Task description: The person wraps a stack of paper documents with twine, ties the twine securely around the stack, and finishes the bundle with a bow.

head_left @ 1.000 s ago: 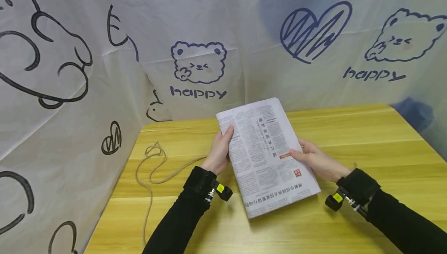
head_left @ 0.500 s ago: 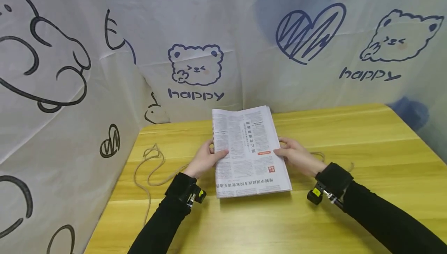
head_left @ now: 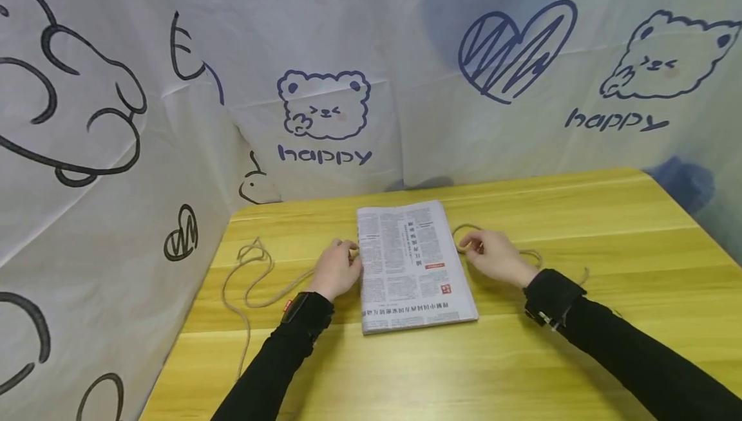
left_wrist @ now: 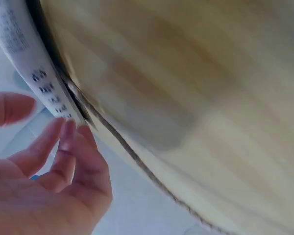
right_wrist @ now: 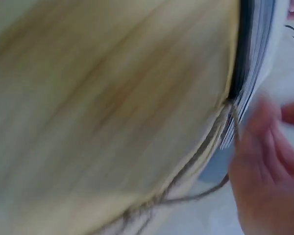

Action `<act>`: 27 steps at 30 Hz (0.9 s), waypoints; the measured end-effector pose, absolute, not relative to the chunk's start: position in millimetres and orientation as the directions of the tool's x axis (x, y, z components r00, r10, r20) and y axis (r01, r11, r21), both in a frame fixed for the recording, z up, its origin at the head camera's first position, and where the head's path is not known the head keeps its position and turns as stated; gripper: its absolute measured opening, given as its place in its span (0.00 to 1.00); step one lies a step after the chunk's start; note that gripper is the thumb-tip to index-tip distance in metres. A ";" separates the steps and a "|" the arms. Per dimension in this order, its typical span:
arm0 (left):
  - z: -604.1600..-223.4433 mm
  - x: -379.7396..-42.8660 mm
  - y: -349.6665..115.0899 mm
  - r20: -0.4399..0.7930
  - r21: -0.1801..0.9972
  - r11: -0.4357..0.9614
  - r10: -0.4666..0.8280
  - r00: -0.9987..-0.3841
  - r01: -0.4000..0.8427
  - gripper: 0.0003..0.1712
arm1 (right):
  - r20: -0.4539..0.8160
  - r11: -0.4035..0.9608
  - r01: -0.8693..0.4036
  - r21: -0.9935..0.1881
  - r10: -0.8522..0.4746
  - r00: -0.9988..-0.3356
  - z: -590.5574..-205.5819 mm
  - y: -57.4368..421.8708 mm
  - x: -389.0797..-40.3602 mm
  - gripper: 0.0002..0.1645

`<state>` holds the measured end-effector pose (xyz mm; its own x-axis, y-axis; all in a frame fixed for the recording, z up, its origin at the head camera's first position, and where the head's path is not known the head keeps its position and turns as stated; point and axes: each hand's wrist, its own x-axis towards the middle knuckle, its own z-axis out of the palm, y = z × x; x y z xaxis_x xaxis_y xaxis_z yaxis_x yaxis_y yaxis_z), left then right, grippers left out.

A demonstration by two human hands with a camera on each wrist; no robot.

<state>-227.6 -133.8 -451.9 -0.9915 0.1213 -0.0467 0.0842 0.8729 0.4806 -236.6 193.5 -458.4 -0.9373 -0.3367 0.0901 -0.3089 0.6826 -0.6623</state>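
Note:
A folded newspaper [head_left: 406, 273] lies flat on the wooden table, printed side up. Beneath it runs a thin brown twine [head_left: 284, 292], emerging on both sides. At the paper's left edge is my left hand [head_left: 338, 270]; in the left wrist view its fingertips [left_wrist: 68, 128] touch the edge, with the thumb apart from them. My right hand [head_left: 493, 257] is just off the right edge, its fingers loosely bent. A loop of twine [right_wrist: 201, 197] passes behind that hand in the right wrist view, where the fingers are blurred; no grip on it shows.
Twine lies in loose curves on the left of the wooden table [head_left: 608, 247], with a short end to the right. A white cloth [head_left: 417, 125] with drawn bears and hearts hangs behind the table and along its left side.
The newspaper has come down from a tilted hold in both hands to lie flat on the table, shifting left. Both hands have let go of their grip on its sides.

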 end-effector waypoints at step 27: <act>-456.8 -225.5 -147.6 -0.102 0.264 0.942 0.243 -0.965 0.209 0.03 | 0.053 0.796 -0.440 -0.417 -0.462 -0.885 -467.1 250.8 -231.2 0.07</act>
<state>-225.5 -147.6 -456.8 -0.9647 0.2426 -0.1023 0.2088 0.9416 0.2642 -231.2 250.8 -467.1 -0.8855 -0.4616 0.0532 -0.4398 0.7956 -0.4166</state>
